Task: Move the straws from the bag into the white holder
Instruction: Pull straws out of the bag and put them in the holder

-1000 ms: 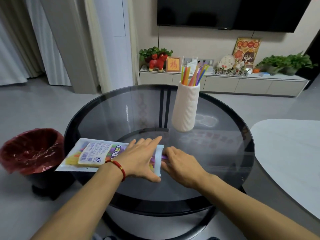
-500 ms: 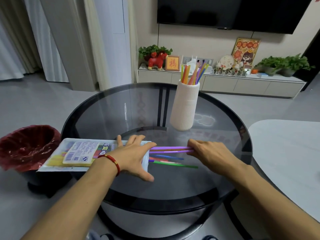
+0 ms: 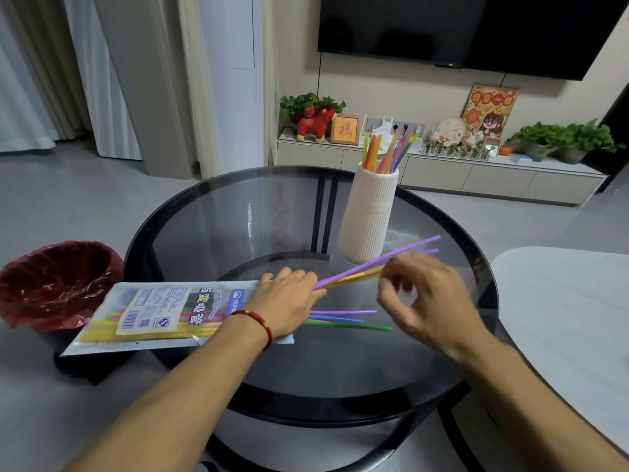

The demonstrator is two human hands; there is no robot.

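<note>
The straw bag lies flat at the left edge of the round glass table, mouth facing right. My left hand presses down on the bag's mouth end. My right hand, blurred, pinches a small bundle of purple and yellow straws that slants up to the right, its lower ends by my left fingers. Purple, blue and green straws stick half out of the bag onto the glass. The ribbed white holder stands upright behind my hands with several coloured straws in it.
A bin lined with a red bag stands on the floor left of the table. A white tabletop sits close on the right. A low cabinet with plants and ornaments runs along the far wall.
My right hand has drawn the straws out of the bag to the right and lifted them, tilting their far ends up. A few straws slid partway out. My left hand stayed on the bag.
</note>
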